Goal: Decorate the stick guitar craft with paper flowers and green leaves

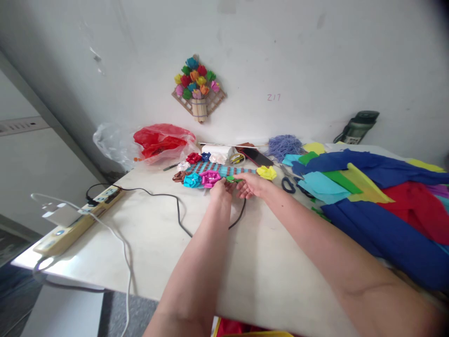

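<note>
Both hands meet over the front edge of a woven blue-and-brown strip mat [242, 170]. My left hand [223, 186] has its fingers closed at a small green piece [232, 179], which looks like paper or a leaf. My right hand [249, 185] pinches the other side of it with thumb and curled fingers. Just left of my left hand sits a magenta paper flower [210, 179], with a turquoise flower [192, 180] and a brown flower [180, 176] beyond it. A yellow flower [266, 172] lies right of my right hand. The fingers partly hide the green piece.
Scissors [288, 184] and coloured paper sheets [336, 187] lie to the right. A phone [257, 157] and purple shreds [285, 147] are behind. On the left are a power strip [66, 231], a black cable [178, 210] and a red plastic bag [163, 140].
</note>
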The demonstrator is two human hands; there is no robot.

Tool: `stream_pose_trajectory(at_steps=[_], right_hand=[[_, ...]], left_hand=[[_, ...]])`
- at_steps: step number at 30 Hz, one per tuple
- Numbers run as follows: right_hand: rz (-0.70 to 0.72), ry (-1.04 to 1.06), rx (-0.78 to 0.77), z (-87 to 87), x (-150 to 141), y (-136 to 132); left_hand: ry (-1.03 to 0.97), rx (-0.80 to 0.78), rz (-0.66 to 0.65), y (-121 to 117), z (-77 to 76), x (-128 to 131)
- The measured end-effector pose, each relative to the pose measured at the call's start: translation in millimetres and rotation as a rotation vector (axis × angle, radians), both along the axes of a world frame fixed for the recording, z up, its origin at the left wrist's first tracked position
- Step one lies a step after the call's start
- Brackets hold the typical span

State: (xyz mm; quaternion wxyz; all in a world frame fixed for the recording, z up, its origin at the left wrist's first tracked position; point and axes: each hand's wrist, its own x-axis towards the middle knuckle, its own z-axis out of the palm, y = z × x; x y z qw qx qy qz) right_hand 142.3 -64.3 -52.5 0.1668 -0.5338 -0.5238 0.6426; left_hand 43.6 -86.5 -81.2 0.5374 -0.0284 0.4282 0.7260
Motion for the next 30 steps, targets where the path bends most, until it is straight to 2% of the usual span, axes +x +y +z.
stream_pose_trajectory(at_steps=[6, 12, 21, 27, 28, 30], right_hand=[[-0.064, 0.068, 0.007, -1.9, -1.2, -0.1], [-0.101, 0.097, 0.026, -4.4, -3.3, -0.2], [-0.151, 0.026, 0.2, -2.3, -7.7, -4.9], [0.035, -0.097, 0.187, 5.5, 1.3, -1.7], [0.027, -0.147, 0.239, 5.9, 3.8, -0.3], [-0.024, -0.264, 0.487, 5.9, 8.9, 2.7]], left_hand=[[0.009, -0.015, -0.028, 0.5, -0.2, 0.5], [0.03, -0.039, 0.0, 0.0, 1.0, 0.8], [0.013, -0.035, 0.008, 1.3, -1.4, -0.4], [0.012, -0.009, 0.01, 0.5, -0.4, -0.3], [0.008, 0.001, 0.012, 0.1, 0.1, -0.3], [0.003, 0.01, 0.01, -0.6, 1.1, -0.4]])
